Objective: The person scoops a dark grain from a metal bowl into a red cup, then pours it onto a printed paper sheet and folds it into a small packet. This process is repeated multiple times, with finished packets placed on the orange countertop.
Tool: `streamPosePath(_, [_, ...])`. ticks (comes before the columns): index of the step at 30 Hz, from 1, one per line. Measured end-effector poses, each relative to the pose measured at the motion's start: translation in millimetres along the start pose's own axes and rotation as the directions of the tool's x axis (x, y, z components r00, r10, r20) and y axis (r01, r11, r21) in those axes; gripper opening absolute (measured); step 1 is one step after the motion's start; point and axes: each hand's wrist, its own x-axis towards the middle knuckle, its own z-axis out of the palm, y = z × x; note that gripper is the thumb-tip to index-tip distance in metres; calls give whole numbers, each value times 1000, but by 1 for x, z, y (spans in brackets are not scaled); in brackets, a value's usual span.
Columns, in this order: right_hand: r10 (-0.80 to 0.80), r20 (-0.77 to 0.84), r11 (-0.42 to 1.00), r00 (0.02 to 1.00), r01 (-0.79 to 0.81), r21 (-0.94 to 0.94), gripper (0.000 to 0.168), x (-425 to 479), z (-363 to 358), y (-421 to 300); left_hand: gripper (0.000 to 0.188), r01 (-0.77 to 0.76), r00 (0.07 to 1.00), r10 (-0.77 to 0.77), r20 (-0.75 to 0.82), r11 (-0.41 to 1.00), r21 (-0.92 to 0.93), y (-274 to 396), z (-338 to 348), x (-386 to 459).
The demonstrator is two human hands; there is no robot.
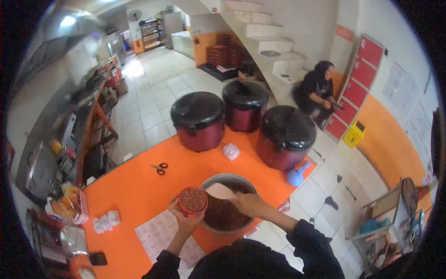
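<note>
My left hand [186,219] holds a red cup [192,201] filled to about its rim with brown grains, possibly cooked rice. A large round metal pot [228,232] with brown contents stands just to the right of the cup. Over that pot, my right hand [249,205] grips a pale, flat scoop or paddle [219,191], its blade at the pot's upper left. Printed wrapping paper [167,237] lies flat below my left hand. Black-handled scissors [160,168] rest on the orange table [136,188], beyond the paper. Several wrapped white packets [106,221] sit at the table's left.
Three dark-red containers with black lids [198,111] stand at the far side, near a wrapped packet [231,152] and a blue scoop [296,177]. At left are a pink basket [83,207] and a phone [98,258]. Another person [317,90] sits by red lockers [355,83].
</note>
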Motion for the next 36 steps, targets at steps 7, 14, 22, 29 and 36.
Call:
streamPosePath(7, [17,-216,852,976,99,514,44,19,75,-93,93,274,953,-298,-49,920,-279,12,-64,-64])
streamPosePath(14, [-200,148,-456,969,-226,861,51,55,203,-182,85,351,875,-462,145,812,466,45,-199,-105])
streamPosePath(22, [-229,-328,762,917,378,525,62,122,241,-263,97,36,756,-614,228,386,922,-21,-335,-181])
streamPosePath(29, [-635,94,766,767,641,-54,65,115,257,-241,96,217,859,-511,10,381,899,4,-276,-204])
streamPosePath(36, [-707,439,542,555,824,-169,61,151,220,-212,94,260,831,-555,34,441,859,1,-255,-193])
